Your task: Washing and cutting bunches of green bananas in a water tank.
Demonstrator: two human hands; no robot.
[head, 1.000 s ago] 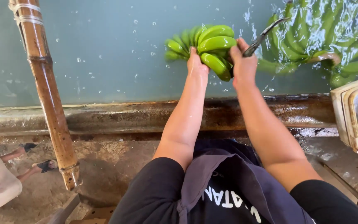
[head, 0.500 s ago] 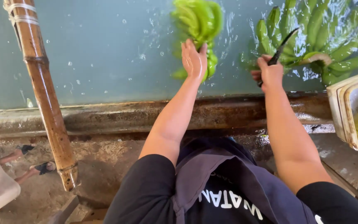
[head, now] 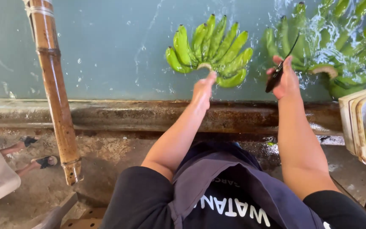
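Taking the rusty rim [head: 149,114] of the water tank as the landmark, a bamboo pole [head: 56,93] leans across it at the far left, its foot on the wet floor on the near side, where someone else's sandalled feet [head: 34,154] also show. Beyond the rim, floating on the greenish water, lies a fanned hand of green bananas [head: 210,51]. The left hand [head: 203,89] stretches over the rim to it, fingers extended and fingertips touching the pale cut crown, the grip loose and spread, not closed around anything. Further right, just past the rim, the right hand [head: 285,80] has its grip pressed around the handle of a dark curved knife [head: 282,63], blade pointing up and away from the body. Beyond that hand a larger cluster of green bananas [head: 339,46] sits in splashing water. At the far right a pale tray [head: 352,123] overlaps the rim. To handle the floating hand well, it seems wise to steer it by the crown and not by the fruit, avoiding bruises, and to keep the blade tilted well away from the left wrist.
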